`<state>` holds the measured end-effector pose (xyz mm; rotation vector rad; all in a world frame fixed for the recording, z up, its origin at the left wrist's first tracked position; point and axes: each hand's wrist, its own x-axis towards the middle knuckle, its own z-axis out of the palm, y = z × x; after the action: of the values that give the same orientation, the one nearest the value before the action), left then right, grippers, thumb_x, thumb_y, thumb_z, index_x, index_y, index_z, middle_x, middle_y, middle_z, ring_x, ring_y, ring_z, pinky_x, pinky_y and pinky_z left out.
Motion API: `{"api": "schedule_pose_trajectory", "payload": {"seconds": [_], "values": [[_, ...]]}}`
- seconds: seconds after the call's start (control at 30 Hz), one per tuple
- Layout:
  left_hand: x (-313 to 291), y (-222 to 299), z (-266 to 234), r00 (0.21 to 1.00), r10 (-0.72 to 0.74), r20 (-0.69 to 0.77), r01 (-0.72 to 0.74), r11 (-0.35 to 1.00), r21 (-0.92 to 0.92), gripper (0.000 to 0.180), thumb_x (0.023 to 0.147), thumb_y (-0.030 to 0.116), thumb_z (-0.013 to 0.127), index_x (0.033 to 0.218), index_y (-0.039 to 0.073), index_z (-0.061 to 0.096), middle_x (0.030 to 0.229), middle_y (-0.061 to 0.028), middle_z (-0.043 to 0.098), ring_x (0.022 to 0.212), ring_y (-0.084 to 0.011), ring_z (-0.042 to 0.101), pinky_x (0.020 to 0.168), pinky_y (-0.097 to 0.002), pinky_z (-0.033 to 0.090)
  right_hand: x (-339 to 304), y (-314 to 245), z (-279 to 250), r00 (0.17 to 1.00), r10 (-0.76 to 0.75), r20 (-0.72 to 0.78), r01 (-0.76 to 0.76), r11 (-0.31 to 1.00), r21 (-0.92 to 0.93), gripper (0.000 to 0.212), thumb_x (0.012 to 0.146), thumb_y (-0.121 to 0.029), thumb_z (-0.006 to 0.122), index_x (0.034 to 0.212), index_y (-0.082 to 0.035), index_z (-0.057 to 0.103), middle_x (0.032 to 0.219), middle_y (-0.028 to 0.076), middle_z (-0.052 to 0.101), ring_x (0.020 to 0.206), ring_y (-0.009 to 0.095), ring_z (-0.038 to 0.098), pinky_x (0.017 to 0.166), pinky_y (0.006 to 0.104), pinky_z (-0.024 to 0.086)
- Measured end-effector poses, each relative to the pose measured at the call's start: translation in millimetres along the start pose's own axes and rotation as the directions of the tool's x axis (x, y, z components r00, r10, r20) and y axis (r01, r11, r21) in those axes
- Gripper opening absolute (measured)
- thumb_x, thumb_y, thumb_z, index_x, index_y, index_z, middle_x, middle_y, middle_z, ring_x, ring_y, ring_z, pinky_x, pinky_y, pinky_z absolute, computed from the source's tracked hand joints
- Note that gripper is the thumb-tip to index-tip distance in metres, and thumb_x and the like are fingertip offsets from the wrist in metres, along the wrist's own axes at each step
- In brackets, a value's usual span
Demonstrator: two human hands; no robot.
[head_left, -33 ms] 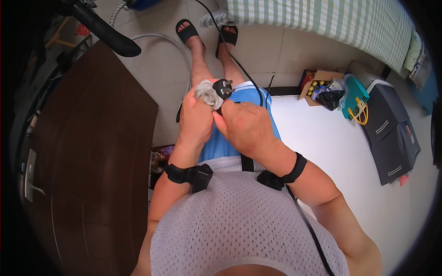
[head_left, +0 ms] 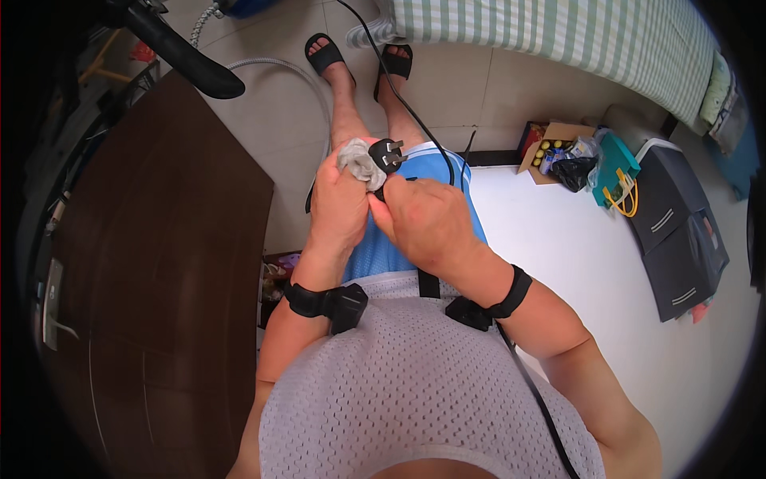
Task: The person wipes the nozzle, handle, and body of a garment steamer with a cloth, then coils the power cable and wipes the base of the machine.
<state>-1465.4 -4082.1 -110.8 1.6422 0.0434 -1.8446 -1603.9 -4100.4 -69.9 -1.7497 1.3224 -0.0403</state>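
Note:
In front of my lap, both hands meet around a black power plug (head_left: 385, 156) whose metal prongs point to the right. My left hand (head_left: 337, 206) is closed on a crumpled light grey cloth (head_left: 361, 165), which presses against the plug's left side. Close beside it, my right hand (head_left: 435, 222) has its fingers curled in around the base of the plug, where the cord seems to leave it; the fingers hide that part. A black cable (head_left: 396, 86) runs from the top of the view down past my right hand.
A brown door (head_left: 159, 263) fills the left, below a black handlebar grip (head_left: 199, 70). Ahead hangs a green checked bedsheet (head_left: 550, 28). To the right are a white surface (head_left: 550, 247), a cardboard box (head_left: 530, 166) of bottles, a teal bag (head_left: 613, 164) and dark grey storage boxes (head_left: 674, 231).

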Motion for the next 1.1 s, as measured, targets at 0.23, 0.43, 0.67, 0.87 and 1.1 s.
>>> {"api": "schedule_pose_trajectory", "payload": {"seconds": [0.23, 0.43, 0.67, 0.87, 1.1], "values": [[15.6, 4.5, -15.2, 0.975, -0.222, 0.006, 0.211, 0.92, -0.329, 0.025, 0.104, 0.02, 0.053, 0.108, -0.001, 0.065, 0.102, -0.0094, 0.071, 0.089, -0.0166, 0.068, 0.079, -0.029, 0.055, -2.9, -1.8, 4.4, 0.994, -0.049, -0.095, 0.052, 0.998, 0.022, 0.028, 0.087, -0.025, 0.078, 0.08, -0.009, 0.056, 0.062, 0.009, 0.056, 0.057, 0.028, 0.059, 0.053, 0.0413, 0.047], [-3.8, 19.1, -9.0, 0.98, -0.094, 0.173, 0.146, 0.938, -0.315, 0.035, 0.106, 0.016, 0.049, 0.135, -0.002, 0.055, 0.12, -0.0085, 0.067, 0.106, -0.0163, 0.065, 0.093, -0.0269, 0.051, 4.3, 10.6, -5.4, 0.991, 0.017, -0.131, -0.035, 0.99, -0.14, 0.023, 0.086, -0.026, 0.077, 0.082, -0.01, 0.06, 0.065, 0.005, 0.056, 0.062, 0.025, 0.06, 0.054, 0.0389, 0.049], [-3.7, 15.0, -3.7, 0.992, 0.08, 0.102, -0.077, 0.997, -0.029, 0.032, 0.098, -0.003, 0.052, 0.128, 0.0, 0.063, 0.111, -0.0045, 0.069, 0.099, -0.0123, 0.065, 0.088, -0.0236, 0.052, 5.7, 13.4, -4.6, 0.986, -0.114, -0.122, 0.082, 0.968, -0.239, 0.019, 0.086, -0.02, 0.074, 0.08, -0.01, 0.059, 0.065, 0.004, 0.055, 0.063, 0.021, 0.059, 0.051, 0.0363, 0.047], [-1.3, 17.6, -1.0, 0.993, 0.089, 0.074, -0.096, 0.991, 0.091, 0.03, 0.098, -0.002, 0.049, 0.123, -0.001, 0.065, 0.106, -0.0129, 0.074, 0.1, -0.0178, 0.072, 0.091, -0.03, 0.057, 3.5, 14.8, -6.2, 0.985, -0.137, -0.101, 0.112, 0.968, -0.222, 0.019, 0.085, -0.019, 0.074, 0.078, -0.011, 0.058, 0.065, 0.004, 0.054, 0.062, 0.021, 0.058, 0.052, 0.036, 0.046], [8.9, 17.0, -9.7, 0.999, -0.049, 0.019, 0.047, 0.996, 0.071, 0.026, 0.099, 0.003, 0.041, 0.108, -0.003, 0.064, 0.1, -0.0175, 0.072, 0.091, -0.0259, 0.074, 0.08, -0.0369, 0.061, -2.3, 9.3, -8.7, 0.996, -0.071, -0.053, 0.067, 0.994, -0.085, 0.021, 0.087, -0.022, 0.076, 0.082, -0.008, 0.061, 0.067, 0.007, 0.057, 0.062, 0.025, 0.059, 0.054, 0.0404, 0.047]]}}
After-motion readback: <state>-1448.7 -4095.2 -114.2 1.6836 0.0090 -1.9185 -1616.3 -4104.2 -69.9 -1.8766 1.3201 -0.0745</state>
